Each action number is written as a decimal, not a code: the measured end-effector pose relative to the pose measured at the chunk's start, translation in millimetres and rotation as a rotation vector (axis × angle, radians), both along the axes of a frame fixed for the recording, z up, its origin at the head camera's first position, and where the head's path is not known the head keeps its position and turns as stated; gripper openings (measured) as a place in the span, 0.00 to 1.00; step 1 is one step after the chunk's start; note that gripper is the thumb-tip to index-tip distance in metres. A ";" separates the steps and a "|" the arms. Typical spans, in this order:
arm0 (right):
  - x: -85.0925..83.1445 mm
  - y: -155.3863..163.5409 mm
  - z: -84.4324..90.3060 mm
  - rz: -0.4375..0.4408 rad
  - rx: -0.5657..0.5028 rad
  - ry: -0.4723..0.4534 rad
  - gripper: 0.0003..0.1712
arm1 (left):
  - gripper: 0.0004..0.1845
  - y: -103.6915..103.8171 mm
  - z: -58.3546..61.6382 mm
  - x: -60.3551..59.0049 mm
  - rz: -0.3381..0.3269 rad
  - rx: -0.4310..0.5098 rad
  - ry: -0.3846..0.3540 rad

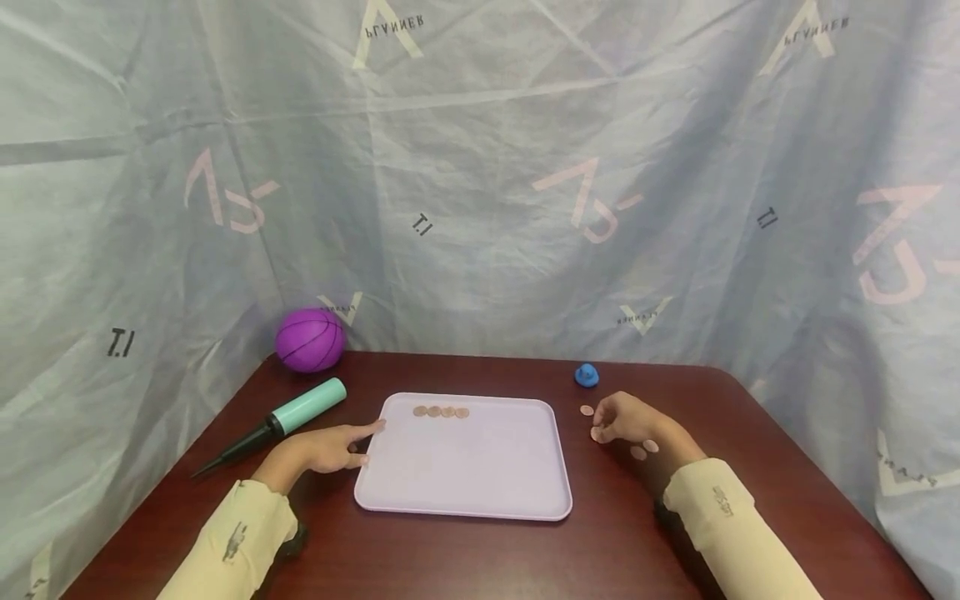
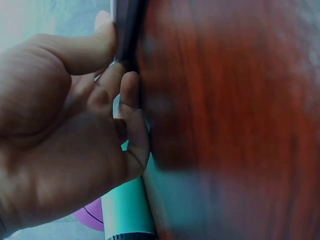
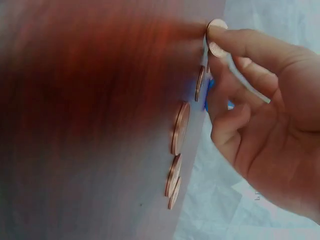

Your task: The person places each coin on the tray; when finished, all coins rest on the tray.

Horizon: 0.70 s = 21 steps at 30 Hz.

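A pale lilac tray [image 1: 465, 475] lies on the table, with a row of several copper coins [image 1: 441, 412] near its far left corner. My left hand [image 1: 330, 450] rests on the tray's left rim, its index finger stretched out and its thumb lower along the edge. In the left wrist view, the left hand's thumb [image 2: 90, 52] lies against the tray's edge and the other fingers bend beside it. Right of the tray, my right hand [image 1: 628, 418] pinches a copper coin [image 3: 217, 31] between thumb and index finger, tilted up at the tabletop. More loose coins [image 1: 651, 446] lie around that hand.
A blue hat-shaped piece [image 1: 587, 375] sits beyond the right hand. Left of the tray lie a mint-green hand pump [image 1: 309, 407] with a black nozzle and a purple ball [image 1: 311, 340]. A printed grey cloth [image 1: 480, 208] hangs behind the dark red table [image 1: 480, 558].
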State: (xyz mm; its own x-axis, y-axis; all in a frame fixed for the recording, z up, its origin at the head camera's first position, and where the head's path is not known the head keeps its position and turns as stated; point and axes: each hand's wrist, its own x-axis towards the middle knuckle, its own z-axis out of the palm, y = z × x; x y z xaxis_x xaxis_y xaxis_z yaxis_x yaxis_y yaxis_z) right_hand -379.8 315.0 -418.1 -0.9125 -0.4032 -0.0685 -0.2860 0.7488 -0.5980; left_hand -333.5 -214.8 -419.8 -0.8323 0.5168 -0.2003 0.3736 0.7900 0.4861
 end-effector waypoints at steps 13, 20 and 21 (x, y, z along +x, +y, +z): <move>3.5 -9.9 4.6 0.018 0.040 -0.037 0.13 | 0.38 2.2 2.3 0.0 0.020 -0.006 -0.016; 5.9 -17.2 8.9 0.041 0.098 0.001 0.12 | 0.38 3.8 2.3 0.0 0.031 -0.034 -0.015; 5.8 -18.3 8.8 0.042 0.107 0.012 0.12 | 0.38 3.9 2.3 0.0 0.031 -0.032 -0.014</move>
